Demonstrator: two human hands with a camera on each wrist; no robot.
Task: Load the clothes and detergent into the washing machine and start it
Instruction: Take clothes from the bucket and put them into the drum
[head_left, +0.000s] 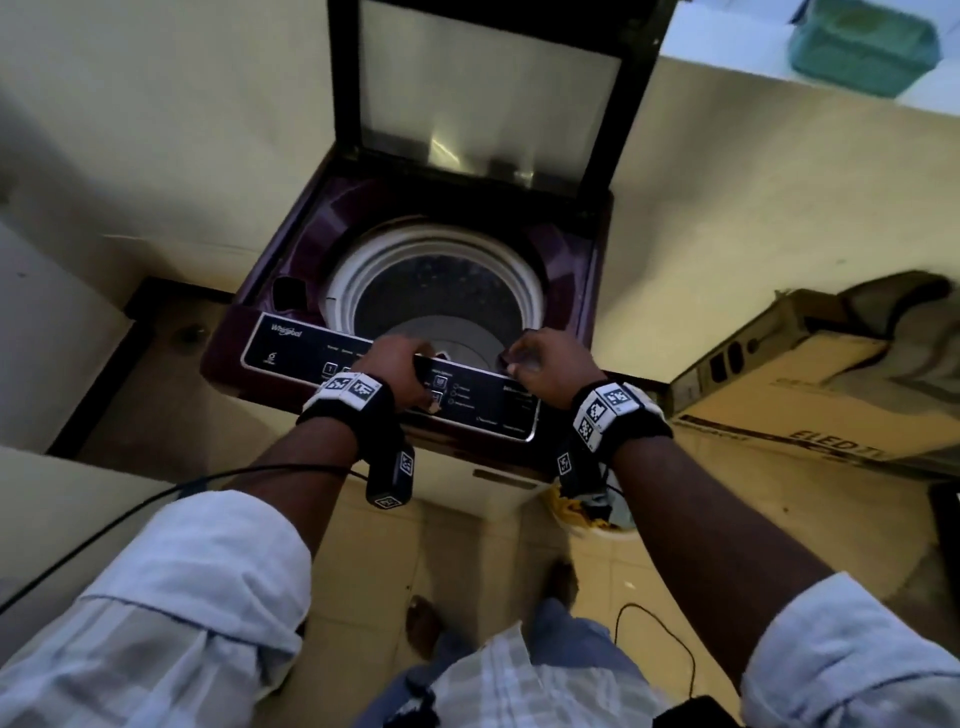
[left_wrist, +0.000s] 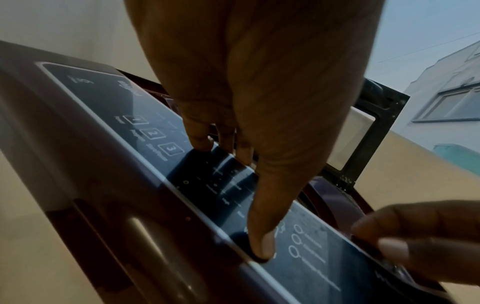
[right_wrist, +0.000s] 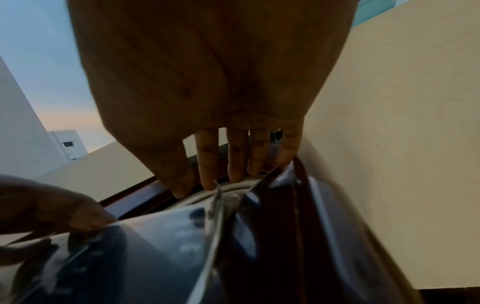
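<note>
A maroon top-load washing machine (head_left: 291, 291) stands with its glass lid (head_left: 483, 88) raised upright. Its drum (head_left: 436, 306) shows only the grey bottom plate. My left hand (head_left: 400, 369) lies on the dark control panel (head_left: 291, 348). The left thumb (left_wrist: 263, 244) presses a square button near the panel's front edge, and the fingers reach over the far edge. My right hand (head_left: 550, 369) rests on the panel's right part, fingers (right_wrist: 235, 160) straight over the edge toward the drum rim. A white bucket of yellow clothes (head_left: 587, 512) stands on the floor, partly hidden by my right wrist. No detergent shows.
A cardboard box (head_left: 810, 395) with a grey cloth (head_left: 904, 312) on it stands just right of the machine. A green basket (head_left: 865, 44) sits on the ledge at the top right. Cream walls close in behind and to the left. A black cable (head_left: 654, 623) lies on the tiled floor.
</note>
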